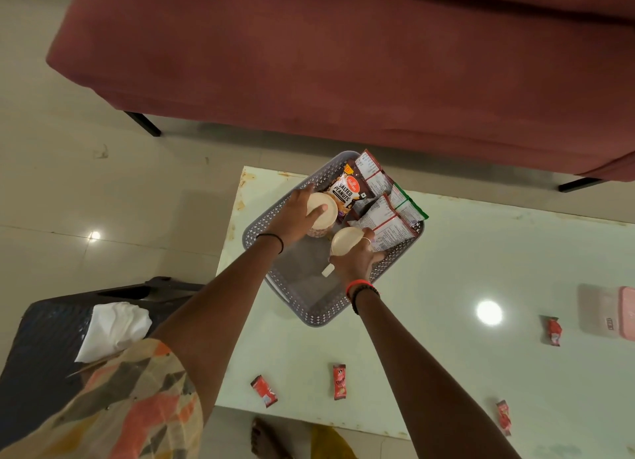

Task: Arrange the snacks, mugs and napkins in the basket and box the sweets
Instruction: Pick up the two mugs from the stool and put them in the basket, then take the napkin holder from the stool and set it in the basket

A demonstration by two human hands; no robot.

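Observation:
A grey perforated basket stands on the pale glass table. Its far end holds a salted peanuts packet and several other snack packets. My left hand grips a cream mug from above, inside the basket beside the peanuts. My right hand holds a second cream mug by its rim, just right of the first. Several red wrapped sweets lie loose on the table: one sweet, another sweet, a third sweet. White napkins lie on a dark stool at left.
A pink box sits at the table's right edge. A maroon sofa runs across the back, close behind the table. The dark woven stool stands left of the table. A bare foot shows below the table's near edge.

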